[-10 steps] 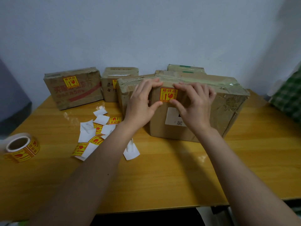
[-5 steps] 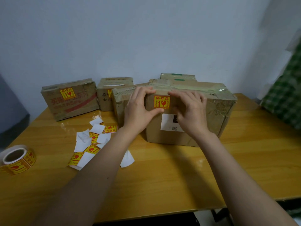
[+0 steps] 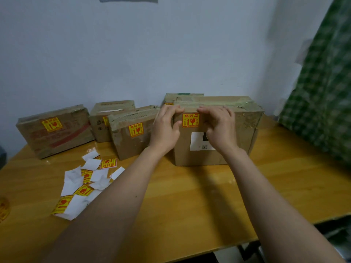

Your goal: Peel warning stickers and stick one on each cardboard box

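Both arms are stretched forward. The left hand (image 3: pixel 166 128) and right hand (image 3: pixel 220 128) are laid with fingers loosely spread against the front of the big box (image 3: pixel 241 133), fingertips at its top edge, nothing pinched. Between them a yellow sticker (image 3: pixel 190 120) is stuck flat. Left of the hands, a smaller box (image 3: pixel 131 147) carries its own sticker. Nearer, loose stickers and backing papers (image 3: pixel 83 188) are scattered on the table (image 3: pixel 190 202).

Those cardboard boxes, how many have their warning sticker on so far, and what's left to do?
Four boxes show a sticker: the left box, the small back box (sticker half hidden), the middle box, and the big box. In hand: the left hand and right hand flank its sticker. The rear box shows only a yellow sliver, so I can't tell.
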